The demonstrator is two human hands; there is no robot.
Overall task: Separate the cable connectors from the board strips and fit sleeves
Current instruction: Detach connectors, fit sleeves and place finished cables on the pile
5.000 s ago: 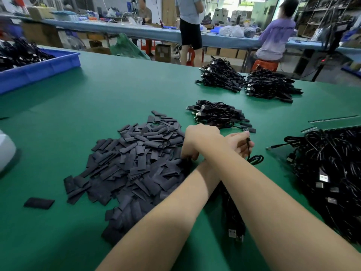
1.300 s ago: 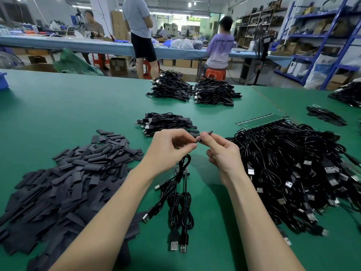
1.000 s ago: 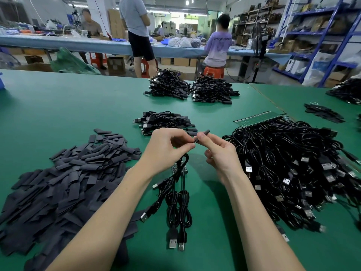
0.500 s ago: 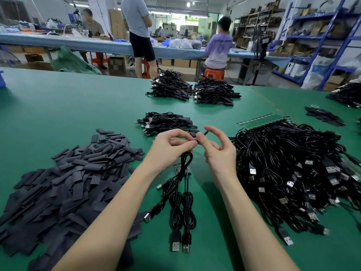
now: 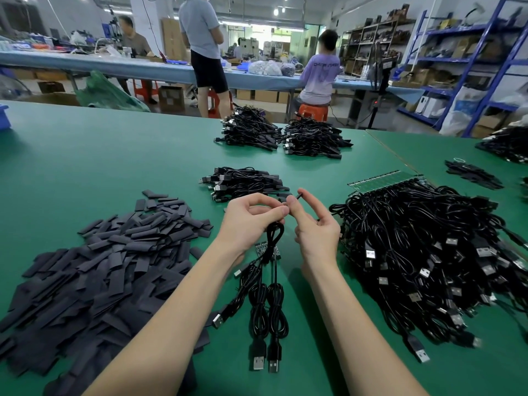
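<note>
1. head view, far left: a wide heap of flat black sleeves (image 5: 100, 270) lies on the green table (image 5: 85, 161). so many remain that, as i judge it, most of the fitting is yet to do.
2. just right of that heap, the left hand (image 5: 248, 221) is raised over the table. its thumb and forefinger are pinched together on the end of a thin black cable (image 5: 274, 238), which loops down from the fingers.
3. under the hands, a few cables hang and lie on the table, their usb plugs (image 5: 264, 362) pointing at the camera. a small piece of board strip (image 5: 261, 248) shows beneath the loop; i cannot tell whether a cable is attached to it.
4. the right hand (image 5: 314, 230) meets the left at the fingertips. its thumb and forefinger pinch a small dark sleeve (image 5: 298, 195) whose tip sticks out past them, while the other fingers are loosely spread. this looks like a sleeve being slid over a connector; the connector itself is hidden.
5. behind the hands, a small pile of cables (image 5: 243, 181) lies near, and two larger bundles (image 5: 283, 135) sit farther back; these look like finished work, though sleeves on them are too small to confirm.
6. far right: a big tangle of cables (image 5: 428, 267) fans out from a green board strip (image 5: 383, 181) at its top edge, so a large batch appears unseparated.
</note>
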